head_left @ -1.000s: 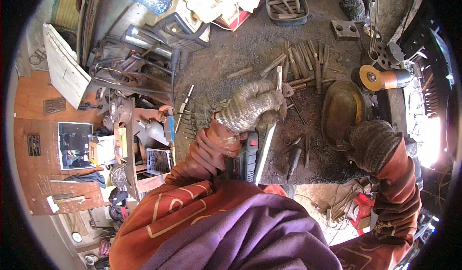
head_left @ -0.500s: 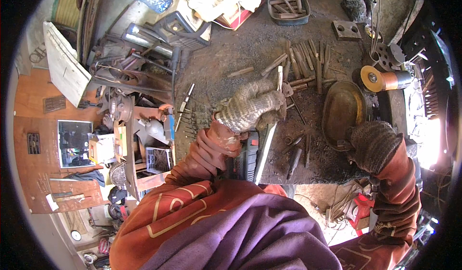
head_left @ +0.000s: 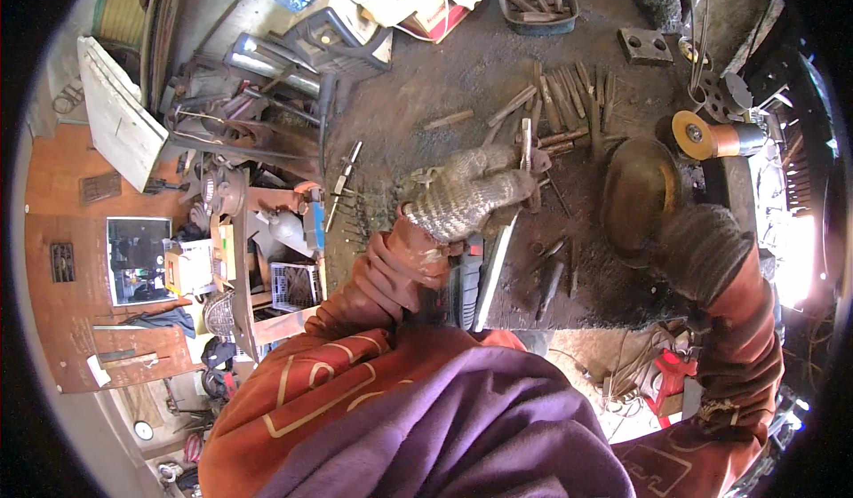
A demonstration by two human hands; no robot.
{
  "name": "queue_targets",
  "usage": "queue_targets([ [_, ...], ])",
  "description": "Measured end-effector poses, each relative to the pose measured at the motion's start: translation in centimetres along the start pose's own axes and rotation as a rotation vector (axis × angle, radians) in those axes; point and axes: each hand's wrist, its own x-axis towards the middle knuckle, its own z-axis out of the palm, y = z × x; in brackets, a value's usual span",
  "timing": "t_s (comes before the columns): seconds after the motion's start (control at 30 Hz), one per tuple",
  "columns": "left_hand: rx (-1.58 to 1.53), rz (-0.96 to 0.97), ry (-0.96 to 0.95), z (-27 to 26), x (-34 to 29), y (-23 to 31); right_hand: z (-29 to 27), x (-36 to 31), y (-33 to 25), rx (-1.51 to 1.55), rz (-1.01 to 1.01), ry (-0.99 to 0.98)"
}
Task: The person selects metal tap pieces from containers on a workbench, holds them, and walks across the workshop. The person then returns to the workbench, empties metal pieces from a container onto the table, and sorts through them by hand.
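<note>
My left hand (head_left: 471, 194), in a thick knitted grey glove, is closed around a long pale metal bar (head_left: 499, 271). The bar's narrow upper end (head_left: 526, 134) sticks out past the fingers, and its lower part slants down toward my body. A brownish bit beside the fingertips is too small to name. On the right, my right hand (head_left: 706, 254), in a darker knitted glove, is closed on the near right rim of an oval metal dish (head_left: 613, 223). Hand and dish are smeared by motion, and the fingertips are partly hidden.
Several short rusty bars (head_left: 562, 100) lie beyond my left hand. A grinder with a yellow disc (head_left: 693, 134) lies right of the dish. A dark tub (head_left: 538, 25) of metal pieces stands at the back. Loose rods (head_left: 551, 289) lie near the front edge; a drilled block (head_left: 646, 47) sits far right.
The view has shifted slightly. The oval dish and my right hand on its rim are now blurred. My left hand still holds the metal bar in nearly the same place.
</note>
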Motion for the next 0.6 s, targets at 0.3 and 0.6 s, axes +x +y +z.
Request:
queue_targets([
  [0.3,0.043,-0.090,-0.183,0.3,-8.4,-1.2,-1.5,2.3,-3.4,0.573,0.130,0.392],
  [0.6,-0.040,-0.380,-0.518,6.3,-16.8,-7.6,10.5,-7.0,-22.6,0.966,0.606,0.966],
])
